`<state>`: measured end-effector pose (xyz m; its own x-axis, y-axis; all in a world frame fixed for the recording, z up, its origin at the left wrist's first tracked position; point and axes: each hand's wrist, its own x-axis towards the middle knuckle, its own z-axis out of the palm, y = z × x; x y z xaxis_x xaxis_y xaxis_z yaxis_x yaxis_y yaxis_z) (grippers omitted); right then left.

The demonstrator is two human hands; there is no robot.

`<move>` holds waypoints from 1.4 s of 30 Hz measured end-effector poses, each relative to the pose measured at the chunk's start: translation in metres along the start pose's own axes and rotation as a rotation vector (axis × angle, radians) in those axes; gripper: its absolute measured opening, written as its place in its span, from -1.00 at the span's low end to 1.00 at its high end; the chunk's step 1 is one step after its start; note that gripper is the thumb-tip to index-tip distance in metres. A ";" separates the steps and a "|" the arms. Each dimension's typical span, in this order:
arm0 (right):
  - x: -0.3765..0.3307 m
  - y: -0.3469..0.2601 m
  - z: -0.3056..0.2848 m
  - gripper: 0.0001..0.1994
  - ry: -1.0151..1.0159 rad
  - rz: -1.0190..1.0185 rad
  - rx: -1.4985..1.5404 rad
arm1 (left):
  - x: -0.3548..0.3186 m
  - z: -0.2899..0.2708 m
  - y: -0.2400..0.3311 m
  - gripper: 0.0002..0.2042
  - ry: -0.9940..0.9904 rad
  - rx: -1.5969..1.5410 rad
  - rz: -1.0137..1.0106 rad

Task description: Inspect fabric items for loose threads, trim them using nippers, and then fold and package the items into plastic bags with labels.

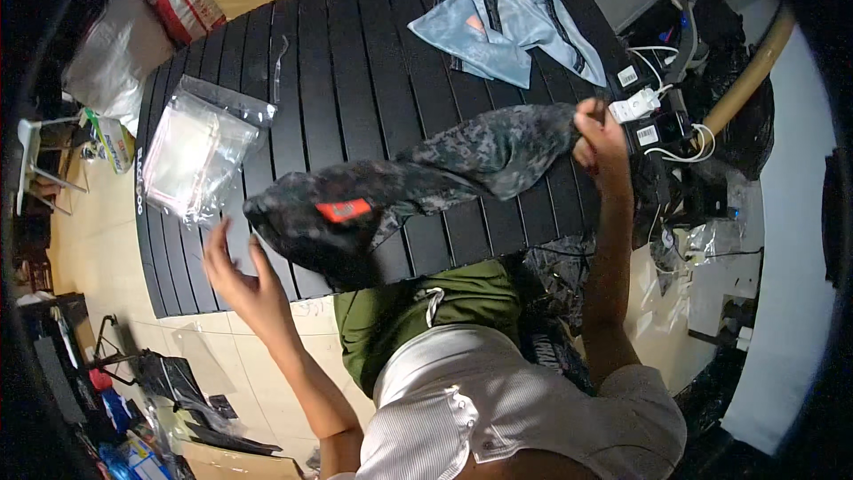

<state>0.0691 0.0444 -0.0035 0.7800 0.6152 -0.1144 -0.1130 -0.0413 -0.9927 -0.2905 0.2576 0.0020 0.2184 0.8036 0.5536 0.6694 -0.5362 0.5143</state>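
Dark camo garment (418, 182) hangs stretched above the black slatted table (355, 62), landmark here. Right hand (597, 135), at the table's right edge, is closed round one end of the garment, lifting it so the cloth spans out, probably for folding. Left hand (244, 280), at the table's near edge, fingers spread, sits under the drooping end with the red patch; contact unclear, cloth hides the fingertips. Clear plastic bags (200, 147) lie on the table's left side, light blue garment (506, 27) at its far right. Cable clutter beyond the table's right edge hard to make out.
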 end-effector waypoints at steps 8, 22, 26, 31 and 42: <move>-0.053 -0.048 0.098 -0.82 -0.592 0.104 0.000 | 0.019 0.070 0.121 -0.73 -0.875 -1.023 0.409; -0.090 -0.061 0.085 -0.65 -0.495 0.001 -0.036 | 0.016 0.040 0.117 -0.82 -1.180 -1.325 -0.274; -0.103 -0.061 0.087 -0.51 -0.123 -0.205 -0.258 | 0.011 0.044 0.113 -0.80 -1.135 -1.259 -0.274; -0.117 -0.074 0.094 -0.73 -0.198 -0.017 -0.341 | 0.012 0.039 0.115 -0.79 -1.188 -1.285 -0.381; -0.115 -0.062 0.092 -0.73 -0.352 -0.007 -0.506 | 0.014 0.032 0.122 -0.80 -1.224 -1.312 -0.464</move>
<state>-0.0707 0.0486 0.0748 0.5204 0.8360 -0.1743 0.2646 -0.3519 -0.8979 -0.1831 0.2125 0.0514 0.9298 0.3213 -0.1797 0.0374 0.4032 0.9143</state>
